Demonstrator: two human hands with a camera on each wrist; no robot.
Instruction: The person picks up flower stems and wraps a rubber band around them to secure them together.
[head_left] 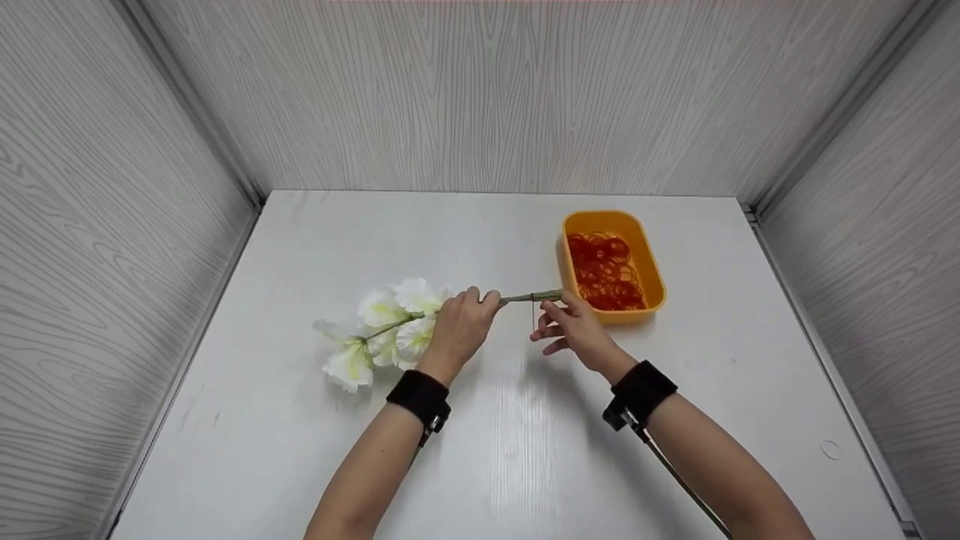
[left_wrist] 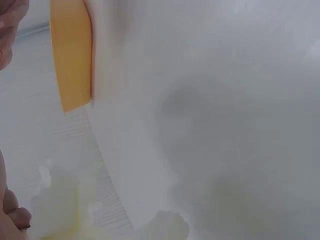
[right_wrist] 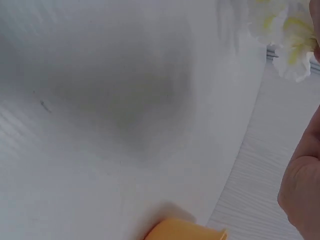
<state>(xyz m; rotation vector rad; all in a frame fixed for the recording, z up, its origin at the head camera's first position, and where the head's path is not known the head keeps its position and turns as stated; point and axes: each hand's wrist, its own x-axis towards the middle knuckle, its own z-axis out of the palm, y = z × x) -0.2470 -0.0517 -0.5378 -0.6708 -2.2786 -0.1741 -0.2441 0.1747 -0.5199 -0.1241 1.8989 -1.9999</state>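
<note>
A bunch of white artificial flowers [head_left: 405, 322] with yellow-green centres lies to the left in the head view, held above the table. My left hand [head_left: 463, 326] grips its green stems [head_left: 517, 298] just below the blossoms. At the right end of the stems is my right hand [head_left: 574, 330], its fingers partly spread. A thin rubber band [head_left: 533, 315] runs from around the stems down to the right fingers, which hold it stretched. Both wrist views show only parts of the hands, with flowers [right_wrist: 292, 42] at the right wrist view's top corner.
An orange bin [head_left: 651, 262] full of red rubber bands [head_left: 604, 274] stands just behind the right hand. A faint thin ring [head_left: 830, 449] lies on the white table [head_left: 480, 465] at the right. Wood-grain panels [head_left: 480, 97] enclose the back and sides.
</note>
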